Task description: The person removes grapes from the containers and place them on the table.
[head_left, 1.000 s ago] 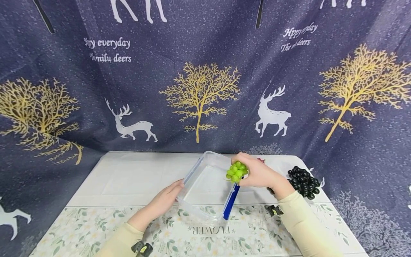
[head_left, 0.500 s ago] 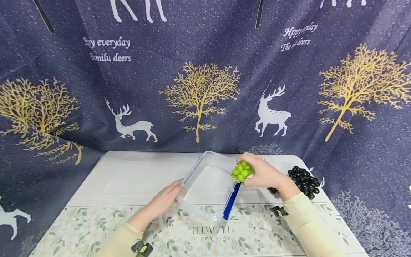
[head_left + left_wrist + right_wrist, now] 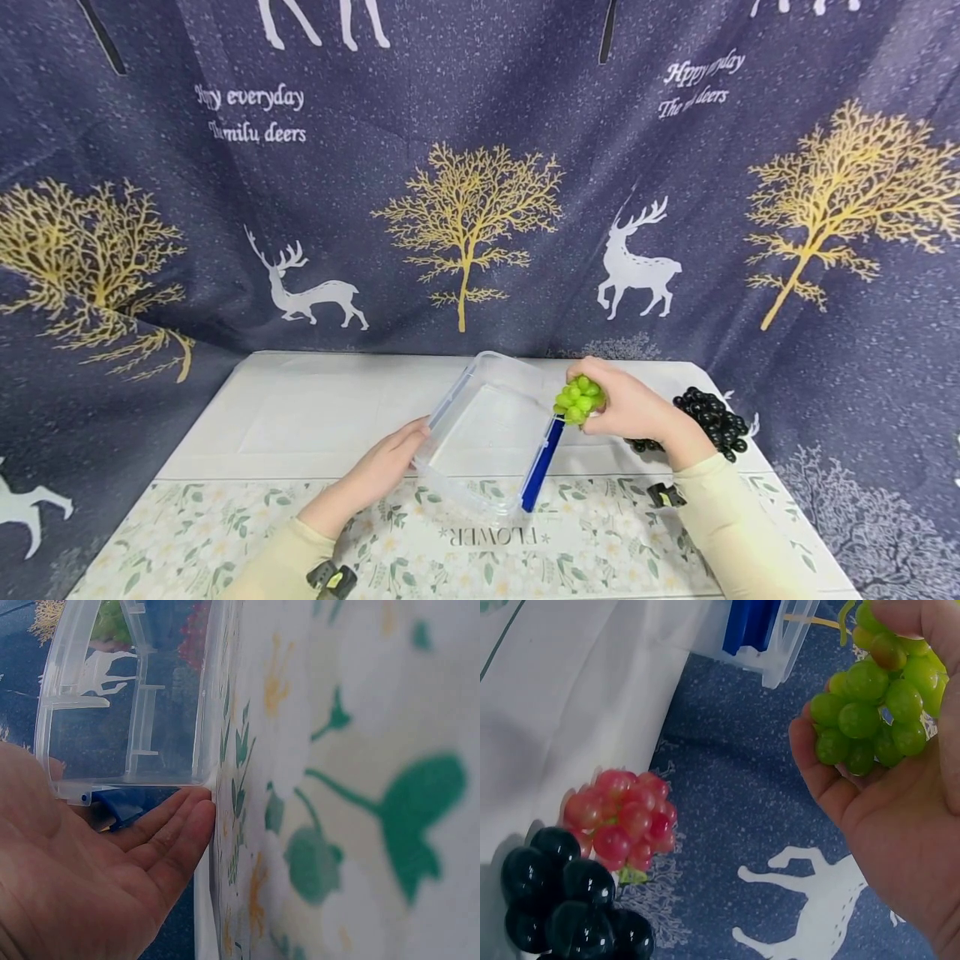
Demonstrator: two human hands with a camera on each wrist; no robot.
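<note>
A clear plastic storage box (image 3: 448,408) stands on the table, with a blue latch flap (image 3: 542,467) hanging along its right side. My left hand (image 3: 386,461) rests against the box's left wall; the left wrist view shows its fingers (image 3: 161,840) extended, fingertips at the bottom edge. Just right of the box's far right rim, my right hand (image 3: 630,404) grips a bunch of green grapes (image 3: 580,400). In the right wrist view the green grapes (image 3: 862,705) sit between thumb and fingers, off the table.
Black grapes (image 3: 712,421) lie at the table's right side, partly behind the right forearm. Pink-red grapes (image 3: 622,814) lie beside them in the right wrist view. A dark blue deer-print curtain (image 3: 480,125) hangs behind the table. A floral cloth (image 3: 480,567) covers its front.
My right hand has moved right with the green grapes, from over the box's right rim to just outside it. The left hand and the box have stayed in place.
</note>
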